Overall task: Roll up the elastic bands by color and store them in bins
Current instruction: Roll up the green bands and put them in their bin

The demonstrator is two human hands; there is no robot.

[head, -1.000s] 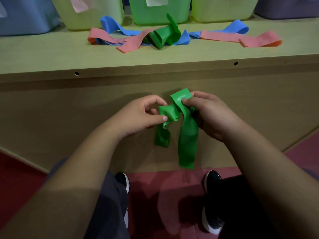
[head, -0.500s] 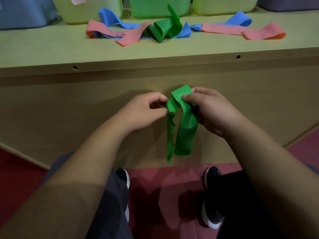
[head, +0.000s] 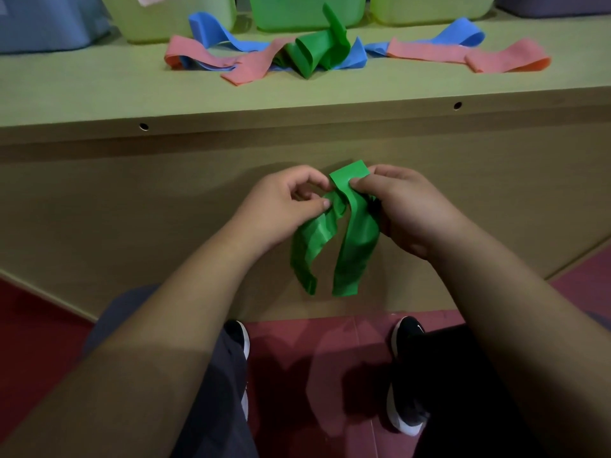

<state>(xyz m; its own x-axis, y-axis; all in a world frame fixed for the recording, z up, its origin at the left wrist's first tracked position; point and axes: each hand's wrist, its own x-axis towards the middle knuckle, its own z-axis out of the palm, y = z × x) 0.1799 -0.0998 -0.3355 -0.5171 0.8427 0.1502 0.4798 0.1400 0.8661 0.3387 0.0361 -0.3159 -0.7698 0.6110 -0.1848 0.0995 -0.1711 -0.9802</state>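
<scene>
The green elastic band, creased, hangs in two strips, its top pinched by left hand and right hand fingers.

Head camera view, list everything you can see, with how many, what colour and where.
counter: one, pale wood, across the upper view
bins: five, blue-grey, yellow-green, green, yellow-green, purple-grey, along its back edge, tops cropped
loose green band: one, green, crumpled mid-counter
blue bands: at least two, blue, tangled beside it
pink bands: at least two, salmon pink, left and right of it
held green band: one, green, foreground, two ends hanging
floor: one, red, bottom
shoes: two, black, on the floor
left hand: one, pinching the held green band
right hand: one, pinching it too
</scene>
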